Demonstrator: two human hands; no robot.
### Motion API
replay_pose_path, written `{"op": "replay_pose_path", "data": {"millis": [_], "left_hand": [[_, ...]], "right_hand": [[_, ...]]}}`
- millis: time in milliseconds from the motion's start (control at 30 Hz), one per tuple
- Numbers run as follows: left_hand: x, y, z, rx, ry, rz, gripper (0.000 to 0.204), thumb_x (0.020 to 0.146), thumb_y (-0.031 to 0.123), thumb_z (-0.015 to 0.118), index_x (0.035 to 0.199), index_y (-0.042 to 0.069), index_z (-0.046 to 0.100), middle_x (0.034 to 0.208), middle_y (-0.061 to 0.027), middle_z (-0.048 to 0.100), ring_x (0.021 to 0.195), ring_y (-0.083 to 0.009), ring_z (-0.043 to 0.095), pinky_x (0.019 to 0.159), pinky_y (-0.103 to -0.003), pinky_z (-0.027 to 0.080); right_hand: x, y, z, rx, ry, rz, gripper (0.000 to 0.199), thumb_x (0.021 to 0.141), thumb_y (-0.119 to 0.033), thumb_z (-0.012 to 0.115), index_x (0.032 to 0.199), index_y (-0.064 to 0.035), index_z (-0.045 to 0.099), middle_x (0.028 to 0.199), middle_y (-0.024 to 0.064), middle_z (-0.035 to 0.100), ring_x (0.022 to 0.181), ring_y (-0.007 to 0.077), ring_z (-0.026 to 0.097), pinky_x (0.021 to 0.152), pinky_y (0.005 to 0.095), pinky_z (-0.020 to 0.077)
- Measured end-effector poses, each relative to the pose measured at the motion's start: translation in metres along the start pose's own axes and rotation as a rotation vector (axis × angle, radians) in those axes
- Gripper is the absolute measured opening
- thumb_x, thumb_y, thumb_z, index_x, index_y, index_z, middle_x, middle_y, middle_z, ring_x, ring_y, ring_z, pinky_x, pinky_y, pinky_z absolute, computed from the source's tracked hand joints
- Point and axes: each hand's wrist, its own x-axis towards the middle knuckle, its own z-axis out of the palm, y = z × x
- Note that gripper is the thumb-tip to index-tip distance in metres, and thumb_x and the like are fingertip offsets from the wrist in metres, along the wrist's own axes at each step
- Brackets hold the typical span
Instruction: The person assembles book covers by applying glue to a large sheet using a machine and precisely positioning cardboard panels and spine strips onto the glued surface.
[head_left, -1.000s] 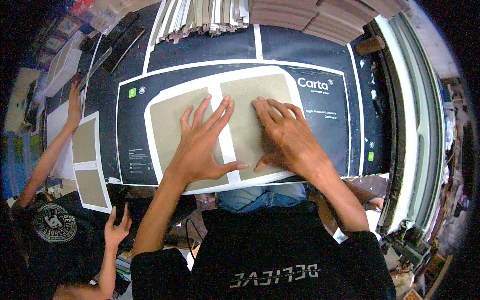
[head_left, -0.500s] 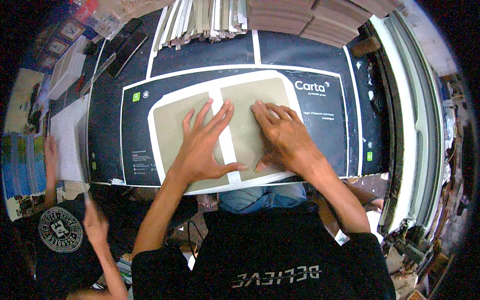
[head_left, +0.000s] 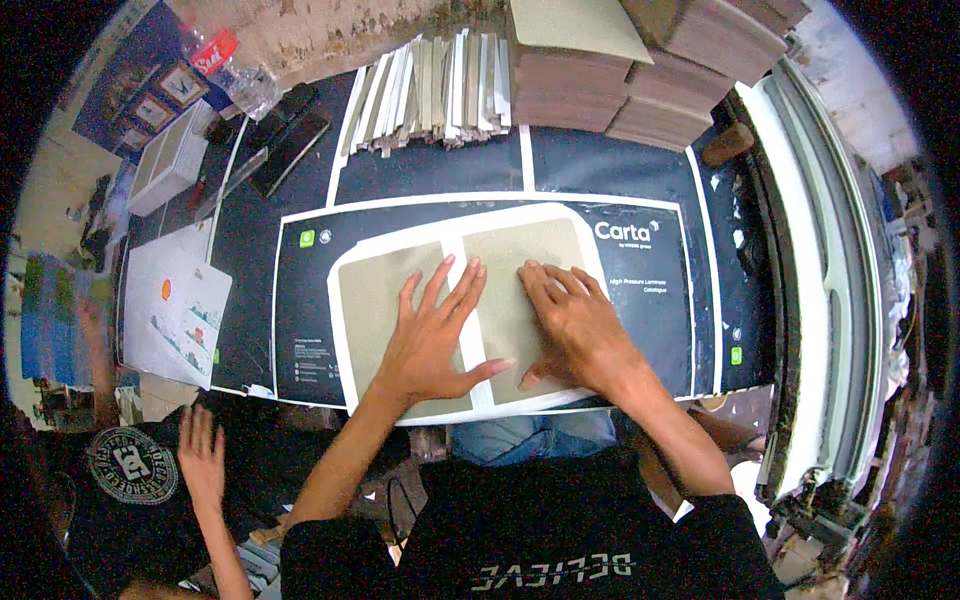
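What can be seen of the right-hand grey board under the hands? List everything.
The right grey board is a flat, matte olive-grey rectangle, cardboard by its look, lying on the white field of a dark printed cover sheet. A narrow white gap parts it from the left grey board. The right hand presses flat on it, and the left hand spans the gap, its fingers reaching onto it.

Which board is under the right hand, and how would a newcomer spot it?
Start at the big dark printed sheet spread across the table. In its pale centre panel lie two grey-green boards side by side with a white strip between. The right board is the one under the right hand; the left hand spans the strip, its palm on the left board.
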Motion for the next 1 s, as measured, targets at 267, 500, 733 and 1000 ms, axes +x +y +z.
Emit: {"op": "replay_pose_path", "data": {"millis": [267, 500, 733, 1000], "left_hand": [[0.015, 0.022, 0.017, -0.059, 0.024, 0.008, 0.098, 0.090, 0.069, 0.049, 0.155, 0.000, 0.024, 0.163, -0.0159, 0.023, 0.151, -0.0373, 0.017, 0.118, -0.061, 0.007], [0.072, 0.050, 0.040, -0.358, 0.433, -0.050, 0.066, 0.090, 0.034, 0.065, 0.145, 0.003, 0.045, 0.143, -0.0201, 0.051, 0.137, -0.0335, 0.043, 0.113, -0.059, 0.020], [0.117, -0.224, -0.026, 0.079, 1.025, -0.696, 0.017, 0.083, 0.015, 0.071, 0.094, 0.004, 0.066, 0.092, -0.0183, 0.070, 0.086, -0.0387, 0.068, 0.079, -0.048, 0.053], [0.123, -0.246, -0.021, 0.022, 0.694, -0.769, 0.011, 0.079, 0.012, 0.072, 0.087, 0.004, 0.070, 0.089, -0.0208, 0.071, 0.089, -0.0419, 0.069, 0.081, -0.050, 0.055]], "right_hand": [[-0.022, 0.014, -0.022, -0.050, -0.126, 0.125, 0.127, 0.050, -0.038, 0.094, 0.153, -0.0065, 0.028, 0.153, 0.0168, 0.041, 0.145, 0.0308, 0.036, 0.122, 0.0481, 0.0226], [-0.052, 0.063, -0.029, 0.021, -0.045, 0.228, 0.125, 0.049, -0.040, 0.094, 0.153, -0.0084, 0.032, 0.154, 0.0174, 0.041, 0.145, 0.0336, 0.034, 0.121, 0.0495, 0.0242], [-0.047, 0.054, -0.029, 0.021, -0.021, 0.190, 0.120, 0.047, -0.034, 0.096, 0.149, -0.0079, 0.038, 0.153, 0.0184, 0.041, 0.144, 0.0363, 0.036, 0.119, 0.0467, 0.0313], [-0.051, 0.055, -0.032, 0.051, -0.049, 0.275, 0.117, 0.047, -0.032, 0.096, 0.148, -0.0104, 0.041, 0.155, 0.0157, 0.040, 0.145, 0.0338, 0.035, 0.119, 0.0466, 0.0316]]}}
